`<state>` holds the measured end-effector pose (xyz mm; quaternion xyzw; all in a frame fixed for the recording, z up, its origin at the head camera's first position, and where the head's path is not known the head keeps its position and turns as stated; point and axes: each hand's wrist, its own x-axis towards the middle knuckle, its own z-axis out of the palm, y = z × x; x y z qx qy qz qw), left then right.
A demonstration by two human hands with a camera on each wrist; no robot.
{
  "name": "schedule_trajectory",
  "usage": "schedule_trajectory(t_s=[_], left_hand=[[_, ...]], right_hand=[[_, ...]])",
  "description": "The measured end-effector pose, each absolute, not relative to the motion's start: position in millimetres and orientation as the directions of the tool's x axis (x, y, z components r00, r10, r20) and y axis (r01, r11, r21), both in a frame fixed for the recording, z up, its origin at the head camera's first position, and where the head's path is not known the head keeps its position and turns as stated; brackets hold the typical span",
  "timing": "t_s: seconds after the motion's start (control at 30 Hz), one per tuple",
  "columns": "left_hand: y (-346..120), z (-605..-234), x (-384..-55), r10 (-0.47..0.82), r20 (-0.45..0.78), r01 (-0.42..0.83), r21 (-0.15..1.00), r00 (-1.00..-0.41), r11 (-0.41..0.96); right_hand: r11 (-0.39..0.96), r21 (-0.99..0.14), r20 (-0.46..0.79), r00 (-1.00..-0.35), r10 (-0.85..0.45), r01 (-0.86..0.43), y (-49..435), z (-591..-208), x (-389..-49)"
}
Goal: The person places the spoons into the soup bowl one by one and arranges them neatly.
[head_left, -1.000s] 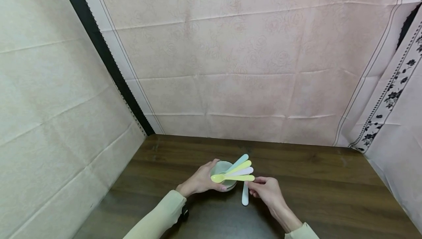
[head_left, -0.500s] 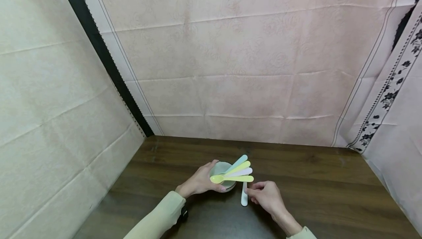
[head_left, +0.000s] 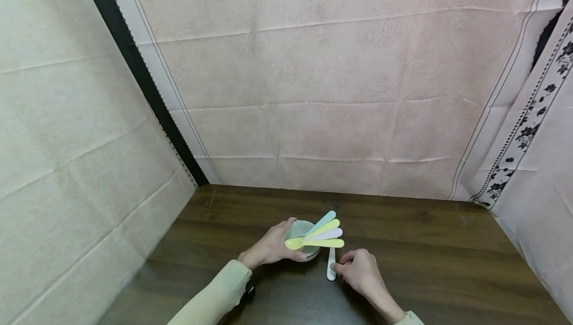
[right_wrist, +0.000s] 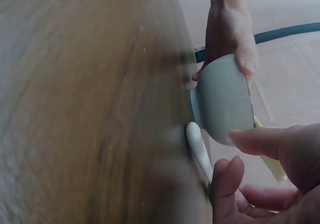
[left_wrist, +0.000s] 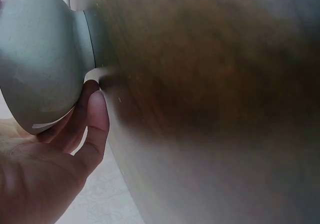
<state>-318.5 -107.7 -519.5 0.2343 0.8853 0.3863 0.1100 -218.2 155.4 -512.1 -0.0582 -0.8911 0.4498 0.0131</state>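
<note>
In the head view, my left hand (head_left: 270, 245) holds a pale grey-green bowl (head_left: 292, 230), thumb at the rim; the left wrist view shows fingers around the lower side of the bowl (left_wrist: 40, 59). Several small spoons lean in it, handles fanned over the right rim: blue (head_left: 324, 219), yellow-green (head_left: 330, 225), whitish (head_left: 332, 234) and yellow (head_left: 322, 243). A whitish spoon (head_left: 332, 260) lies on the table just right of the bowl. My right hand (head_left: 360, 271) is at its handle end, fingertips touching or very near it; thumb and forefinger stand apart in the right wrist view.
The brown wooden table (head_left: 425, 245) stretches around both hands. Pale patterned cloth (head_left: 331, 91) hangs behind it, with more cloth at the left (head_left: 89, 141) and right. A dark strip (head_left: 147, 81) runs down the left corner.
My right hand has slid a little toward me along the whitish spoon on the table, from its upper part to near its handle end. Left hand, bowl and spoons stay nearly still.
</note>
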Motion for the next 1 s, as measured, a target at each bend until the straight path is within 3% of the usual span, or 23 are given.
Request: schedule_trajectory(t_s=[0.47,0.8,1.0], left_hand=[[-108,-521,-320,0.503,-0.004,0.343,0.728,-0.865,0.594],[-109,-519,-321,0.515,0.005,0.361,0.72,-0.857,0.593],[-109,-520,-319,0.513,0.006,0.359,0.721,-0.858,0.592]], right_hand=[[0.694,-0.713,-0.022,-0.992,0.125,0.103,149,-516,-219],[0.726,-0.682,0.004,-0.992,0.123,0.088,155,-544,-231],[0.725,-0.683,0.003,-0.993,0.118,0.084,147,-533,-223]])
